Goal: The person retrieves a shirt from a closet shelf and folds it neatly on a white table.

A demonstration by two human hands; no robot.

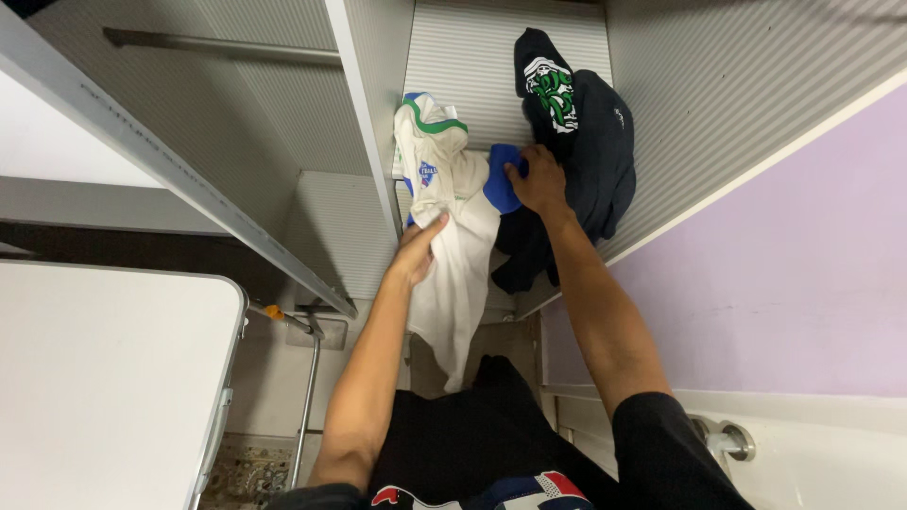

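The left hand (416, 250) grabs a white shirt (453, 255) hanging in the closet (737, 85). The right hand (539, 181) holds its blue sleeve (498, 179), beside a dark shirt (586, 142).

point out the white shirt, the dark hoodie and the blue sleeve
white shirt (460, 269): head view, on its hanging body
dark hoodie (597, 151): head view, on its plain dark front
blue sleeve (498, 179): head view, beside the right hand's fingers
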